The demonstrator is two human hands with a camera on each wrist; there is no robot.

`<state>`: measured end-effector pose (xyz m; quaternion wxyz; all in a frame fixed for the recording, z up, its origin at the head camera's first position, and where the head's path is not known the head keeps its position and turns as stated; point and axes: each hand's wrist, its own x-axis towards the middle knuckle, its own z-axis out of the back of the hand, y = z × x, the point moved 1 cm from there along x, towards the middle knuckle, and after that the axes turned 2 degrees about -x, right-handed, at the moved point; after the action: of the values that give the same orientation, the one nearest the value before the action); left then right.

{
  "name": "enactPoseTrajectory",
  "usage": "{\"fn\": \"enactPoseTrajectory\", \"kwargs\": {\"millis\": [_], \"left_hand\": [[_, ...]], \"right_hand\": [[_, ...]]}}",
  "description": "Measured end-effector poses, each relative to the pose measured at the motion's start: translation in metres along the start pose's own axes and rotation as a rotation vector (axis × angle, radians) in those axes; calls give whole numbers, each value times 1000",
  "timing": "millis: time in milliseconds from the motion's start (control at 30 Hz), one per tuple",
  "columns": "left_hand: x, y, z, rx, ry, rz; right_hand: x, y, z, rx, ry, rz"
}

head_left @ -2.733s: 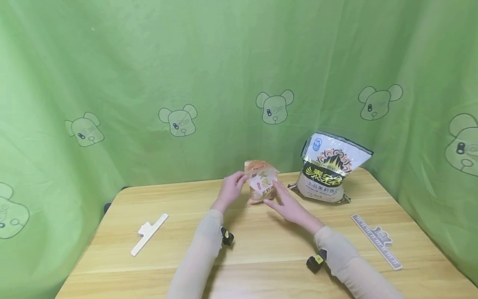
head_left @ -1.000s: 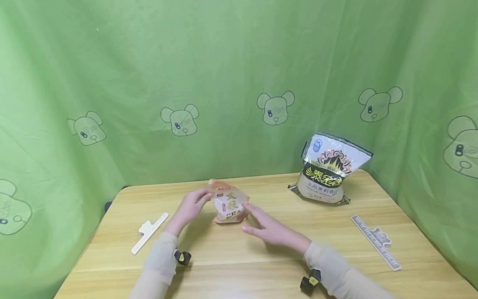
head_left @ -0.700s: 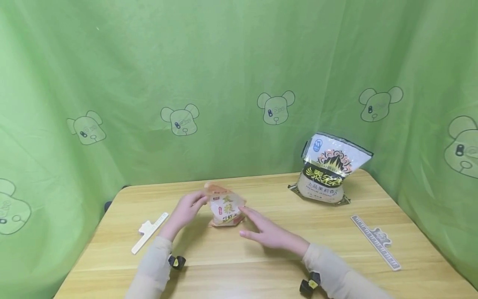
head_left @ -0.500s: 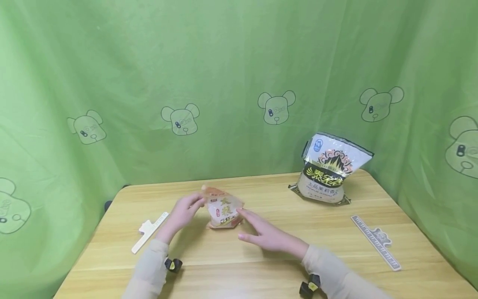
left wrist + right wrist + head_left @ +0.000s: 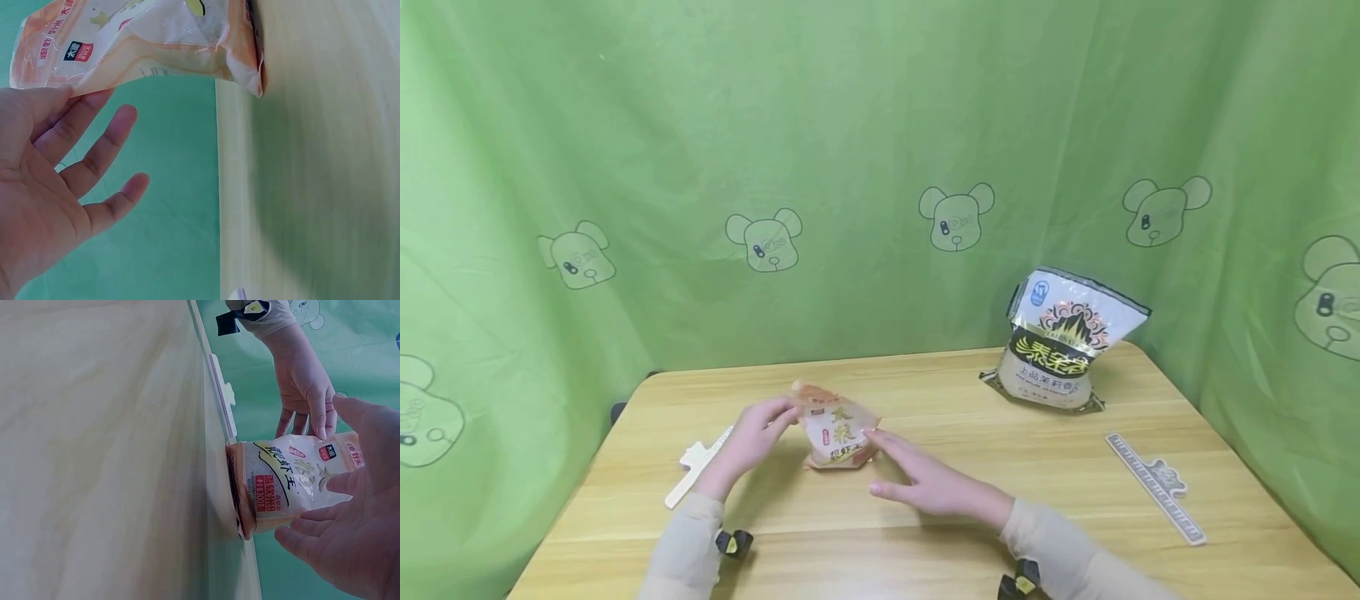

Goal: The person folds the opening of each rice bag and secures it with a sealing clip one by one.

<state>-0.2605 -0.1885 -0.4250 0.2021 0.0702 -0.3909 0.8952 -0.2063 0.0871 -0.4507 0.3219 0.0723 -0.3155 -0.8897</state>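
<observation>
A small orange and white rice bag (image 5: 838, 433) stands upright on the wooden table, left of the middle. My left hand (image 5: 758, 433) pinches its upper left edge between thumb and index finger, with the other fingers spread below the bag's corner in the left wrist view. On the opposite side, the fingertips of my right hand (image 5: 936, 483) lie along the bag's right edge, fingers fairly straight and thumb held apart. In the right wrist view the bag (image 5: 281, 478) shows its printed front, partly covered by my right hand (image 5: 356, 544).
A larger rice bag (image 5: 1052, 342) with a black band stands at the back right. A white ruler-shaped clip (image 5: 688, 475) lies at the left, partly behind my left forearm. A grey ruler-shaped clip (image 5: 1153, 483) lies at the right. A green curtain (image 5: 850, 125) surrounds the table.
The small rice bag has moved from the back middle to the left and nearer to me. Both hands have travelled along with it; the large bag and the clips stay put.
</observation>
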Motion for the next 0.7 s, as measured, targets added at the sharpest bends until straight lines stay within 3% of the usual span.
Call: {"fn": "enactPoseTrajectory", "kwargs": {"millis": [333,700], "left_hand": [[-2,3,4,2,33,-27],[-2,-1,10,38,62,24]], "right_hand": [[-2,1,0,3,35,-13],[-3,-2,7,-15,41,6]]}}
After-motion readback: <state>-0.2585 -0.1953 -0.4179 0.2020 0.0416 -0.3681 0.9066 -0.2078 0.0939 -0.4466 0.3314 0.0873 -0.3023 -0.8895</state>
